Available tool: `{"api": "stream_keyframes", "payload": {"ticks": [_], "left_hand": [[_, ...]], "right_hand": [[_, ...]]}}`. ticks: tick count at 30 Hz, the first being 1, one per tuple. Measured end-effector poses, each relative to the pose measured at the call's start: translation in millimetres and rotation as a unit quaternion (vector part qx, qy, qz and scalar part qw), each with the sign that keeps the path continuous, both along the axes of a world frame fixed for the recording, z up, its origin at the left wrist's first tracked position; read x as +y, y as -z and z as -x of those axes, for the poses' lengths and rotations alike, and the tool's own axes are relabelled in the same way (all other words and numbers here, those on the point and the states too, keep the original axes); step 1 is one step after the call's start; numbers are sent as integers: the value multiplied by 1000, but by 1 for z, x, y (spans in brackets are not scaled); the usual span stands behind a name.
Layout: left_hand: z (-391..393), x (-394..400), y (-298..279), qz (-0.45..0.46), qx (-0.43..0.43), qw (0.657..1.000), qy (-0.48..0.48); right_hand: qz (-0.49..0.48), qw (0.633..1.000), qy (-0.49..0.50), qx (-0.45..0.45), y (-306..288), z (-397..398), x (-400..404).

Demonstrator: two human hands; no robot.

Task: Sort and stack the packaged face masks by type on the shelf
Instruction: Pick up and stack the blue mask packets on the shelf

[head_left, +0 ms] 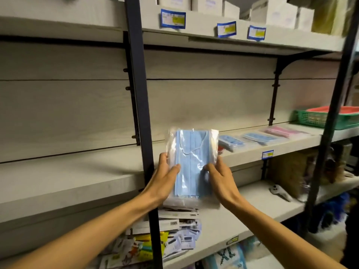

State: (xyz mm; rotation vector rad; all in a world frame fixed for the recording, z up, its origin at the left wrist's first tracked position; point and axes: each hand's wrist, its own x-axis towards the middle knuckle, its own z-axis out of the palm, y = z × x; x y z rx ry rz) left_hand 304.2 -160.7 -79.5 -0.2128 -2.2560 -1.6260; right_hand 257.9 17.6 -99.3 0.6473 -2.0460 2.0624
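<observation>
Head view | both hands, left hand [165, 171] and right hand [219, 174], pinch our blue mask pack [191, 162] by its edges | slick wrap may slip, or we misfile it beside pink packs [281, 132].

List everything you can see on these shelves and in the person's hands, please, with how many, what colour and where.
held mask pack: one, light blue masks in clear wrap, upright in front of the middle shelf
blue mask packs: at least two, blue, lying flat on the middle shelf, right of the held pack
pink mask pack: one, pink, flat on the middle shelf, further right
basket: one, green with red contents, far right of the middle shelf
white boxes: several, white, top shelf
price labels: four, blue-edged, three on the top shelf edge, one on the middle
small packets: a pile, mixed colours, lower shelf
left hand: grips the pack's left edge
right hand: grips its right edge
</observation>
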Motion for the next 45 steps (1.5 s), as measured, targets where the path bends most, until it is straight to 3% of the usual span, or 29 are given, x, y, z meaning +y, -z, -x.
{"api": "stream_keyframes", "payload": {"ticks": [5, 9, 16, 22, 26, 32, 40, 45], "left_hand": [[-16, -11, -6, 21, 125, 992, -28], [-40, -37, -14, 12, 150, 985, -79], [-76, -99, -23, -97, 56, 977, -182], [-76, -155, -44, -76, -77, 941, -321], [-66, -196, -60, -20, -164, 939, -302], [-31, -238, -70, -128, -255, 939, -193], [11, -256, -56, -93, -277, 947, -135], [0, -263, -52, 64, -247, 964, -77]], "right_hand": [[-5, 993, -17, 113, -14, -8, -14], [-15, 988, -31, 151, -26, -18, -50], [-44, 981, -86, 170, -33, -58, -125], [-52, 992, -115, -2, -52, -47, -189], [-135, 977, -110, -122, -74, -17, -230], [-277, 933, -119, -195, -98, 16, -258], [-424, 898, -38, -114, -83, 52, -278], [-426, 895, -65, -120, -86, 54, -278]]}}
